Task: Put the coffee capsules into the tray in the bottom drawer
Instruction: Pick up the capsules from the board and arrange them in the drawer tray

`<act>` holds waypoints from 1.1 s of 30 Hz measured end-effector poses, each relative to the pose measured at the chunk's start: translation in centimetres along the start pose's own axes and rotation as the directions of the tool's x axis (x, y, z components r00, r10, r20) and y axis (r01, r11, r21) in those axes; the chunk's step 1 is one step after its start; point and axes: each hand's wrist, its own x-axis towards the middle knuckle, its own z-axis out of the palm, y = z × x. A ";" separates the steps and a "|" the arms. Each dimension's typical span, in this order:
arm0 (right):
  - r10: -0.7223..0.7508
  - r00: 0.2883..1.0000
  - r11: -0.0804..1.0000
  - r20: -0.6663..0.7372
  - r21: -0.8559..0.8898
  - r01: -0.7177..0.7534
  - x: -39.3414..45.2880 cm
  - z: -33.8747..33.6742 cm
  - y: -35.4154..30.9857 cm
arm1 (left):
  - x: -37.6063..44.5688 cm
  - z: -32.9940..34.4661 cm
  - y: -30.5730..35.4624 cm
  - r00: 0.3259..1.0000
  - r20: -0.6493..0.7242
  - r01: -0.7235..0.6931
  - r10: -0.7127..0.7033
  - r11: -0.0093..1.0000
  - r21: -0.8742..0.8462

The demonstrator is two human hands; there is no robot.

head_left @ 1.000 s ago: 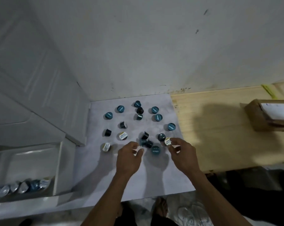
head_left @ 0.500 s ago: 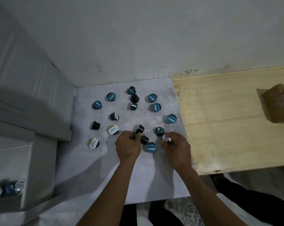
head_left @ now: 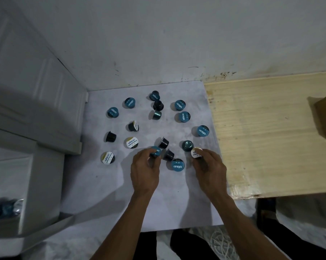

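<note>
Grey-white counter (head_left: 106, 188) carries scattered coffee capsules (head_left: 179, 105); at far left, a few more lie in the open bottom drawer (head_left: 5, 210). Near centre, the left hand (head_left: 144, 170) pinches a blue-lidded capsule (head_left: 155, 151) between its fingertips. Just right, the right hand (head_left: 210, 171) grips a white-lidded capsule (head_left: 195, 153), beside the wooden board (head_left: 270, 132).

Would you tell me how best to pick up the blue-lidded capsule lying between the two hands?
The blue-lidded capsule sits upright, flat lid facing up, so come from above and pinch its rim at opposite sides. A dark capsule lies close at its upper left, so place fingers left and right.
</note>
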 end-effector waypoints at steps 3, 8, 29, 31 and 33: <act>-0.035 0.998 0.999 -0.045 0.022 0.036 0.0 -0.2 0.0 | 0.0 0.0 -0.2 0.999 -0.031 -0.019 0.019 1.000 -0.021; -0.011 0.994 0.989 -0.111 0.142 0.027 -0.3 -1.2 -2.4 | -0.8 -2.5 1.2 0.992 -0.120 -0.056 0.040 0.990 -0.127; -0.089 0.994 0.873 0.057 0.485 0.051 -11.3 4.4 -32.5 | -5.3 -37.6 -3.0 0.979 -0.201 -0.088 0.045 0.973 -0.213; -0.101 0.991 0.873 0.085 0.485 0.048 -13.0 6.8 -34.8 | -5.1 -41.6 -5.8 0.976 -0.213 -0.091 0.050 0.979 -0.183; -0.111 0.987 0.885 0.113 0.464 0.046 -14.5 9.0 -36.8 | -4.9 -45.2 -8.5 0.977 -0.206 -0.077 0.047 0.987 -0.142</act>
